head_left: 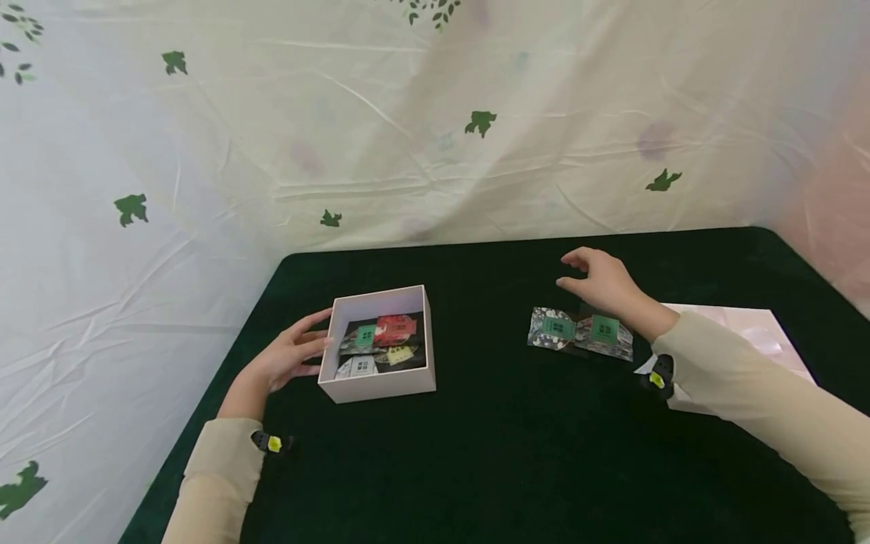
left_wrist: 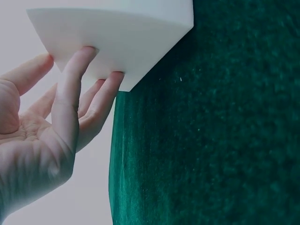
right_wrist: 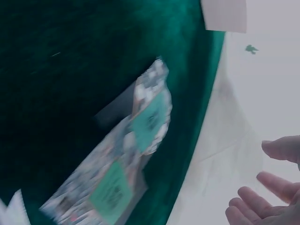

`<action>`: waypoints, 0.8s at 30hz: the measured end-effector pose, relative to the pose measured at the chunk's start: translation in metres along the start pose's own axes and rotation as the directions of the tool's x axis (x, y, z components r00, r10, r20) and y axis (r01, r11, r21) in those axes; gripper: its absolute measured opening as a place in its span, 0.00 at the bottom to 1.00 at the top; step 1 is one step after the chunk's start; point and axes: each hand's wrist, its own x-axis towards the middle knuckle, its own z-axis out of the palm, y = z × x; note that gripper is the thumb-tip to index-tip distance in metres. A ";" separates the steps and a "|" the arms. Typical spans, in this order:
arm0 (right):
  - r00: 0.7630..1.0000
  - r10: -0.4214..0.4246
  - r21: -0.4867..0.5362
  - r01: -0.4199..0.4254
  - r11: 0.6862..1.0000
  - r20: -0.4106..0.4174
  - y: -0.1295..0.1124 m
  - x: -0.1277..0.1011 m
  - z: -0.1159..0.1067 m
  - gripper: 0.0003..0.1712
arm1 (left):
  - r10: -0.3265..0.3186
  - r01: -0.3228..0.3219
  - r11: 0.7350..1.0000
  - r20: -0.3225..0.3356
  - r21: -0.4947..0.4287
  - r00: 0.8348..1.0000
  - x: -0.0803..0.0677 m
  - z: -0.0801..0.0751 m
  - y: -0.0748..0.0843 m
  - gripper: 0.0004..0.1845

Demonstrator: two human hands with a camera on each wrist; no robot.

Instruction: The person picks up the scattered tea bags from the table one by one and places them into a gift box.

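A white open-topped box (head_left: 377,391) stands on the left of the dark green cloth. My left hand (head_left: 288,355) touches its left wall with spread fingertips; in the left wrist view the fingers (left_wrist: 65,108) meet the smooth side. Inside lie several flat printed pieces, among them a red one (head_left: 396,329) and one with a yellow label (head_left: 399,354). On the right, my right hand (head_left: 605,283) is raised, thumb and fingers apart, nothing between them. Below it lie two flat printed pieces with green labels, a left one (head_left: 553,329) and a right one (head_left: 605,336), side by side.
Partly covered by my right forearm, a pale pink shallow tray or lid (head_left: 754,325) lies at the right. A green cloth (head_left: 476,438) covers the table. Behind it hangs a pale curtain (head_left: 381,136) with green leaf and bird prints.
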 end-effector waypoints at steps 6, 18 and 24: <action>0.997 0.069 -0.047 -0.068 0.997 0.024 0.019 -0.007 -0.003 0.35 | -0.001 0.001 1.000 0.005 -0.004 1.000 0.000 0.001 -0.001 0.39; 0.964 0.235 -0.172 -0.212 0.962 0.125 0.044 -0.010 -0.008 0.48 | 0.003 -0.003 1.000 0.002 -0.020 1.000 -0.001 -0.001 -0.001 0.38; 0.953 0.255 -0.211 -0.219 0.953 0.161 0.056 -0.014 -0.004 0.45 | 0.000 0.000 1.000 0.007 -0.024 1.000 0.000 0.000 -0.001 0.38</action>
